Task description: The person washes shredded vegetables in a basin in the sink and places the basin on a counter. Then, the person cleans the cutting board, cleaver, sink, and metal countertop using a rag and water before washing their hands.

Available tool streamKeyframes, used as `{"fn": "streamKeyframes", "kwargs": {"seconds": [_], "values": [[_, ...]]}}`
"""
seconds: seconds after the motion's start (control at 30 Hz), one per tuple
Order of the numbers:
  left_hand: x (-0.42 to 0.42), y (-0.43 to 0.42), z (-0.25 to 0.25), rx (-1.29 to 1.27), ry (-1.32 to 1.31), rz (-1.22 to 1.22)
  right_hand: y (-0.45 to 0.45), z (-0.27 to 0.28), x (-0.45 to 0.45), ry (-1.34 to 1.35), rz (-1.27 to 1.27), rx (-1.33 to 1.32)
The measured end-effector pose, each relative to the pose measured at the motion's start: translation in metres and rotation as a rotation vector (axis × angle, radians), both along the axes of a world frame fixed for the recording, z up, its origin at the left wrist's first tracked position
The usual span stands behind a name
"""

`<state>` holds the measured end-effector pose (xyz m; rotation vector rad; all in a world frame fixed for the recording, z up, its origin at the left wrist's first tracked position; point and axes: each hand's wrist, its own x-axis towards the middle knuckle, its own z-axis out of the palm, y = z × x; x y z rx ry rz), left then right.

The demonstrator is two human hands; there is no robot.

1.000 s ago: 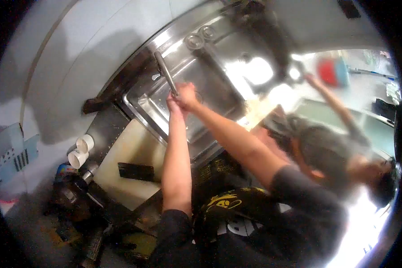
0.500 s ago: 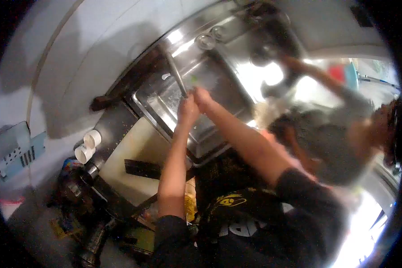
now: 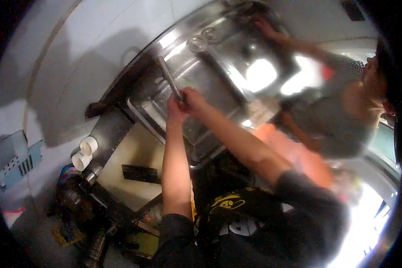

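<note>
Over a metal sink (image 3: 143, 111), my left hand (image 3: 176, 110) and my right hand (image 3: 192, 101) are pressed close together at the lower end of a metal faucet spout (image 3: 169, 79). The fingers of both are curled in. Whatever they may hold is hidden between them, and I cannot tell whether they touch the spout. A small green scrap (image 3: 187, 83) shows in the sink just beyond my right hand.
On the left, a cutting board (image 3: 129, 187) carries a dark-bladed knife or cleaver (image 3: 140, 174). Two white cups (image 3: 85, 152) lie beside it. Glass lids or bowls (image 3: 197, 43) rest behind the sink. At right, a co-worker in grey (image 3: 330, 116) reaches over the metal counter (image 3: 260, 75).
My hands stay together by the spout, turned slightly and a little nearer to me. The view has shifted somewhat. The co-worker's arm now reaches farther toward the back.
</note>
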<state>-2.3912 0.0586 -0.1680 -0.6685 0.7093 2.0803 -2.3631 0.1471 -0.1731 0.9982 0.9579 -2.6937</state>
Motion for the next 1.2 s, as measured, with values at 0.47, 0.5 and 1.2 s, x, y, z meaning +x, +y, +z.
{"fn": "streamKeyframes", "kwargs": {"seconds": [0.47,0.5,1.2], "values": [[-0.043,-0.011,0.002,-1.71,1.206,-0.252,0.017,0.0,0.01,-0.189,0.529,0.43],[-0.067,-0.016,-0.02,-1.922,1.34,-0.328,0.019,-0.002,0.017,-0.194,0.477,0.305],[0.171,-0.21,0.071,-1.763,0.627,0.368,0.069,0.019,0.136,0.344,0.932,1.579]]}}
